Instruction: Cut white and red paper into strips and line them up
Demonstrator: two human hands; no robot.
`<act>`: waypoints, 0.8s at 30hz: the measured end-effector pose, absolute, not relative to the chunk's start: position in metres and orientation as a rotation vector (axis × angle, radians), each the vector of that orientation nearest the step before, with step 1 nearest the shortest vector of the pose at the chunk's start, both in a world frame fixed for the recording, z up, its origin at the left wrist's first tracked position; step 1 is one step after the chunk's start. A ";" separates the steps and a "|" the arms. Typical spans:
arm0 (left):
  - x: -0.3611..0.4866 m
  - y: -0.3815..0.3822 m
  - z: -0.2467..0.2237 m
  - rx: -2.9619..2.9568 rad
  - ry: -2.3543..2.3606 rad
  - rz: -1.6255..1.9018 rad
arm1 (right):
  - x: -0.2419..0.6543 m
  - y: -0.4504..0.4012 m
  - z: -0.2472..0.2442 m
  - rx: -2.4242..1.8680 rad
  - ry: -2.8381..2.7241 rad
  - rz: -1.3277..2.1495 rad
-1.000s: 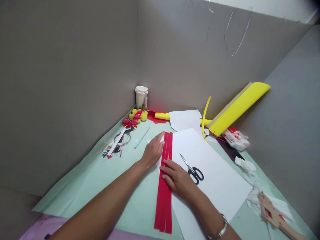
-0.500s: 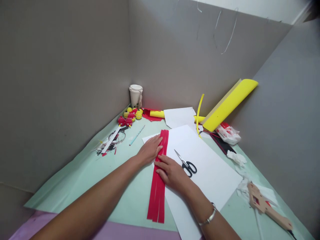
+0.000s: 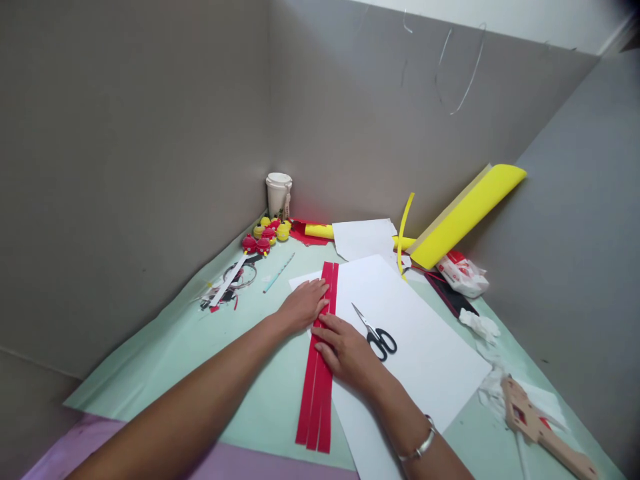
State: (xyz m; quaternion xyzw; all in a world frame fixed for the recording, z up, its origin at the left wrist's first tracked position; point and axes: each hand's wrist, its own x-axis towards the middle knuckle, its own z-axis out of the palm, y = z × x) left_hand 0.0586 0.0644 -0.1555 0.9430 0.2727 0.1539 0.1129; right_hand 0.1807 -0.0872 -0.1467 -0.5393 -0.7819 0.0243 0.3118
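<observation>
Several long red strips [image 3: 316, 407], which look like felt or foam, lie side by side, partly over a large white sheet [image 3: 415, 360]. My left hand [image 3: 303, 305] rests on their upper part from the left, fingers stretched out. Just below it, my right hand [image 3: 345, 343] reaches in from the right, its fingers spread and touching the strips. Both palms hide part of the strips. Black-handled scissors [image 3: 381, 341] lie on the white sheet beside my right hand, blades pointing away from me.
At the back left stand a white cup [image 3: 279, 193] and red and yellow round ornaments [image 3: 263, 241]. Nearby are a pencil [image 3: 279, 273] and scraps [image 3: 225, 293]. A yellow roll [image 3: 465, 217] leans on the right wall, above a tissue pack [image 3: 463, 275]. A glue gun [image 3: 540, 423] lies front right.
The whole view has shifted slightly, so things appear a little further right and lower. Both hands stay on the red strips with hardly any movement.
</observation>
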 end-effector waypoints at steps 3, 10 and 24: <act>0.060 0.062 -0.151 2.765 0.814 0.472 | 0.180 -0.087 -0.147 -1.424 -2.065 0.071; 0.065 0.057 -0.153 2.822 0.725 0.523 | 0.179 -0.089 -0.142 -1.406 -2.062 0.106; 0.065 0.064 -0.171 2.755 0.629 0.541 | 0.180 -0.089 -0.143 -1.418 -2.078 0.143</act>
